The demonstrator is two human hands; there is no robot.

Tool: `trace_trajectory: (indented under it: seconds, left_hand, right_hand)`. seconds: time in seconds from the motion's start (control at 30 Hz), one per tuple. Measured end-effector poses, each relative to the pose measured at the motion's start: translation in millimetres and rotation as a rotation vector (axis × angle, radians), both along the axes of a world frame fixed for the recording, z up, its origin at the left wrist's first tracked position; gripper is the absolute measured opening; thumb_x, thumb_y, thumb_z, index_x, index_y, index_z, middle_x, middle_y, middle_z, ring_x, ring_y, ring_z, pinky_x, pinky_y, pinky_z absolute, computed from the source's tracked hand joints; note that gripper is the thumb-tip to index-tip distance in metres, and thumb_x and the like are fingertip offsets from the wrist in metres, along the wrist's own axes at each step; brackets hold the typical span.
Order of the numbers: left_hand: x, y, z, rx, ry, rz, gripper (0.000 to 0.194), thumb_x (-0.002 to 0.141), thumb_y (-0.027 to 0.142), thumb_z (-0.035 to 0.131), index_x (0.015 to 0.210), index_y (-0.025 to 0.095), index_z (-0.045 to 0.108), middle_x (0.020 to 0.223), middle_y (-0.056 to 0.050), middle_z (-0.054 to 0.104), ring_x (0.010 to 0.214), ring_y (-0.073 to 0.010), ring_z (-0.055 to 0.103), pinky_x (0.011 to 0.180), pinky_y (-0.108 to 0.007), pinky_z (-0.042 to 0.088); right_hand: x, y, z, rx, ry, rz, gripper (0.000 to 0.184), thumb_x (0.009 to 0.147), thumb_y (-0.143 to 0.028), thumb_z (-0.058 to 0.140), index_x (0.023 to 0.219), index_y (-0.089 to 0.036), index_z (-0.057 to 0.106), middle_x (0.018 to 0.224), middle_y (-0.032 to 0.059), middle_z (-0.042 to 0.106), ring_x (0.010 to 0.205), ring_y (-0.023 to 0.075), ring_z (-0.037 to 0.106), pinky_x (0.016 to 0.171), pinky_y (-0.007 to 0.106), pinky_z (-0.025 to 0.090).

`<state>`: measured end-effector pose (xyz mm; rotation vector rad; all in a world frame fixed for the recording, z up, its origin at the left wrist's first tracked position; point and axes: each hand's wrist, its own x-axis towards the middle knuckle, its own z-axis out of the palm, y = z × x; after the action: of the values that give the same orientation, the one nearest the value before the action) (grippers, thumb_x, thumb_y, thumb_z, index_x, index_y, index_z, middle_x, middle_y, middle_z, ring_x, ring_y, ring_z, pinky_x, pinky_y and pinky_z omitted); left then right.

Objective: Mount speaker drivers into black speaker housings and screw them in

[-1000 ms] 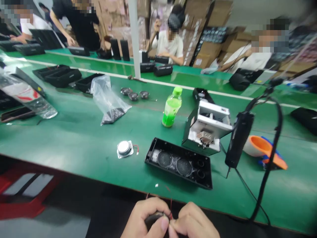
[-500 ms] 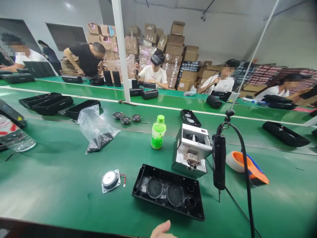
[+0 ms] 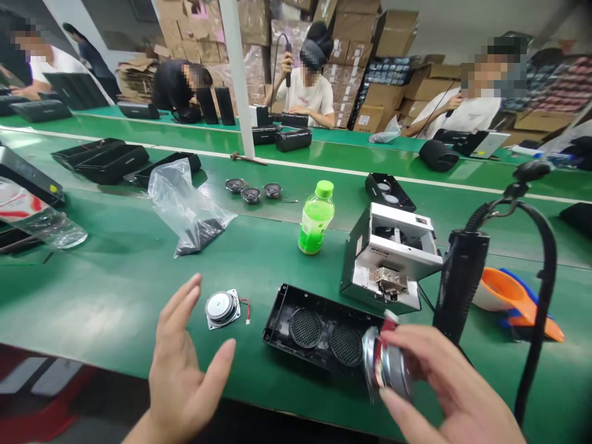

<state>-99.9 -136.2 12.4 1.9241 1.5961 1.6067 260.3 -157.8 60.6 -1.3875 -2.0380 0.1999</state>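
My right hand (image 3: 444,382) grips a speaker driver (image 3: 388,364) by its edge, with a red wire along it; it hangs over the right end of a black speaker housing (image 3: 287,357). Two round mesh grilles show inside that housing, and its right end is hidden behind the driver and hand. My left hand (image 3: 185,364) is raised with fingers spread and holds nothing. Just beyond it, a second speaker driver (image 3: 221,308) lies on the green bench, its red wire and white plug pointing right.
Behind the housing stands a metal screw feeder (image 3: 393,259), with a green bottle (image 3: 317,219) left of it. A black electric screwdriver (image 3: 462,283) hangs at right near an orange tape dispenser (image 3: 522,302). A plastic bag (image 3: 185,209) holds dark small parts. Co-workers sit across the bench.
Both hands have come into full view, the right one now carrying a speaker driver. The camera view has tilted down and shifted. The screwdriver appears nearer on the right.
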Motion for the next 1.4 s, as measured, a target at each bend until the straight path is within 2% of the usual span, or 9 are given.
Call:
trace_trajectory:
  seconds: [0.17,0.3,0.47,0.7,0.87,1.07,1.17,1.23,1.4]
  left_hand:
    - [-39.3,28.1,-21.4,-0.241,0.482,-0.093,0.069,0.103,0.027,0.061,0.168,0.032,0.04,0.175,-0.014,0.042,0.156,-0.042,0.048,0.122,-0.066,0.049]
    - [-38.1,33.6,-30.8,-0.287,0.461,-0.094,0.046,0.105,0.024,0.059,0.151,0.032,0.059,0.147,-0.01,0.063,0.132,-0.029,0.067,0.109,-0.048,0.059]
    - [-35.2,36.8,-27.7,-0.274,0.417,-0.071,0.036,0.104,0.024,0.062,0.138,0.027,0.07,0.123,-0.008,0.064,0.108,-0.0227,0.07,0.089,-0.036,0.061]
    - [-34.1,38.7,-29.2,-0.193,0.542,-0.071,0.017,0.105,0.025,0.066,0.098,0.024,0.081,0.114,-0.009,0.065,0.106,-0.0261,0.066,0.09,-0.042,0.056]
    - [-30.5,39.2,-29.3,-0.164,0.632,-0.042,0.02,0.106,0.023,0.063,0.115,0.024,0.081,0.111,-0.01,0.067,0.103,-0.0281,0.066,0.091,-0.046,0.053]
    - [-33.7,38.2,-28.1,-0.244,0.366,-0.027,0.018,0.109,0.026,0.059,0.1,0.023,0.074,0.114,-0.008,0.067,0.104,-0.0236,0.068,0.091,-0.04,0.056]
    - [-37.7,34.8,-26.7,-0.288,0.136,-0.011,0.021,0.11,0.032,0.056,0.1,0.022,0.071,0.122,-0.01,0.067,0.11,-0.0228,0.07,0.09,-0.036,0.06]
    - [-39.3,33.2,-25.1,-0.316,0.046,-0.024,0.025,0.111,0.034,0.053,0.098,0.022,0.071,0.126,-0.011,0.069,0.113,-0.0232,0.072,0.086,-0.033,0.063]
    - [-42.4,33.2,-24.3,-0.328,0.131,-0.099,0.03,0.111,0.035,0.052,0.101,0.025,0.078,0.127,-0.01,0.076,0.119,-0.0261,0.075,0.098,-0.039,0.066]
  right_hand:
    - [-3.4,44.8,11.9,-0.043,-0.184,0.129,0.03,0.103,-0.042,0.069,0.129,-0.028,0.063,0.111,0.0008,0.07,0.07,0.0069,0.069,0.06,0.012,0.06]
    - [-6.5,50.0,7.9,0.005,-0.343,0.139,0.036,0.105,-0.057,0.066,0.126,-0.027,0.063,0.106,-0.0005,0.072,0.071,0.0099,0.071,0.061,0.018,0.062]
    - [-3.8,48.5,10.3,0.027,-0.446,0.16,0.038,0.108,-0.059,0.058,0.127,-0.026,0.063,0.109,0.002,0.074,0.081,0.0136,0.077,0.068,0.021,0.065]
    - [-8.5,48.4,-3.7,0.087,-0.672,0.122,0.048,0.114,-0.06,0.041,0.133,-0.022,0.063,0.113,0.0026,0.075,0.078,0.0166,0.078,0.058,0.034,0.062]
    - [-16.6,45.3,-5.4,0.146,-0.789,0.115,0.049,0.114,-0.057,0.037,0.128,-0.019,0.065,0.1,0.0032,0.071,0.072,0.0197,0.073,0.055,0.039,0.059]
    - [-21.6,44.9,-6.7,0.174,-0.841,0.129,0.044,0.111,-0.05,0.038,0.117,-0.017,0.068,0.089,0.0058,0.06,0.068,0.0246,0.069,0.049,0.041,0.054]
    - [-23.0,47.3,-7.7,0.184,-0.855,0.152,0.027,0.098,-0.042,0.064,0.109,-0.017,0.068,0.084,0.0032,0.057,0.063,0.0242,0.066,0.047,0.041,0.055]
    - [-25.2,49.6,-7.7,0.2,-0.858,0.156,0.035,0.081,-0.038,0.082,0.106,-0.017,0.068,0.083,0.0022,0.056,0.062,0.0253,0.066,0.045,0.042,0.056]
    - [-31.0,53.3,-8.5,0.289,-0.829,0.151,0.03,0.073,-0.03,0.081,0.098,-0.018,0.071,0.081,0.0058,0.061,0.059,0.0282,0.064,0.042,0.045,0.056]
